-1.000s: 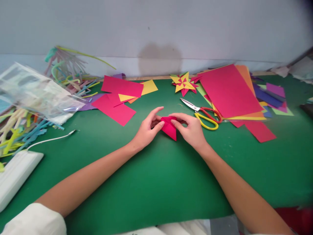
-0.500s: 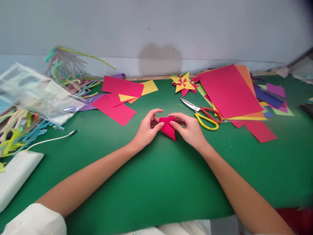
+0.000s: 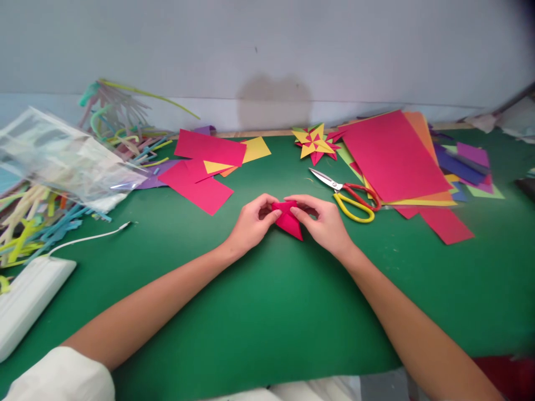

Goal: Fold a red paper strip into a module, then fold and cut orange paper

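Your left grip (image 3: 252,224) and right grip (image 3: 325,224) are both narrow, thumbs on top, pinching the folded red paper (image 3: 291,225) between them. It sits in front of you at the middle of the green tabletop (image 3: 267,323), one corner pointing towards you – whether it rests on the surface or just above, you cannot tell.

Just beyond your right grip lie the scissors (image 3: 335,185), slightly parted, tips facing away and to the left. Behind them is a yellow and red paper star (image 3: 315,146); to its right, a stack of coloured sheets (image 3: 393,161) with a red one on top. Farther off on your left are loose red pieces (image 3: 203,192) overlapping yellow paper (image 3: 257,149), then a clear plastic bag (image 3: 62,161) among coloured fuzzy stems (image 3: 25,239) – and nearer you, a white block (image 3: 33,306) with a cable.
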The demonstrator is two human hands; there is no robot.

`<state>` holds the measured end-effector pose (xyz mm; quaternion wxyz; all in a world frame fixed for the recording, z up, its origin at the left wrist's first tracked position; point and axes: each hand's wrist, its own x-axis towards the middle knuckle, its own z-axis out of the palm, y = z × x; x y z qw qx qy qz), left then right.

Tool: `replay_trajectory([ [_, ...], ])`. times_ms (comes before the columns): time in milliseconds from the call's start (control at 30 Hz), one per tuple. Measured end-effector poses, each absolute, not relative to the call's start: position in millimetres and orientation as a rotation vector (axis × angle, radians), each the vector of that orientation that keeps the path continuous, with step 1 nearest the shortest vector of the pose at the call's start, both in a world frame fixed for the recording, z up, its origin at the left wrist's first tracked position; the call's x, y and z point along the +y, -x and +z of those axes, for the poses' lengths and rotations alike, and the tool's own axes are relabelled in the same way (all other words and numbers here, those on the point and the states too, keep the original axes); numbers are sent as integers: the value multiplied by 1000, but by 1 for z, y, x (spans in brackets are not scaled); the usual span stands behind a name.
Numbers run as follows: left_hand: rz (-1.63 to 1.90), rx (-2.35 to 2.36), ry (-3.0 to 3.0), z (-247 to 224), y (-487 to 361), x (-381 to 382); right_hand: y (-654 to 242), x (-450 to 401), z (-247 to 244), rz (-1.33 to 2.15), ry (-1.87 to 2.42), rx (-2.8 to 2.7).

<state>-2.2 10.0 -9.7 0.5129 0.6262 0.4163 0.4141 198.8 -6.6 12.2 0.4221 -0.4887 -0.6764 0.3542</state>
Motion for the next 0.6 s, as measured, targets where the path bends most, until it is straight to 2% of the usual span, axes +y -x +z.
replay_trajectory([
  [433, 972, 954, -1549, -6, 2, 9, -200, -5, 7, 885, 1229, -1639],
  [600, 981, 968, -1540, -8, 3, 10, -200, -4, 7, 992, 1215, -1597],
])
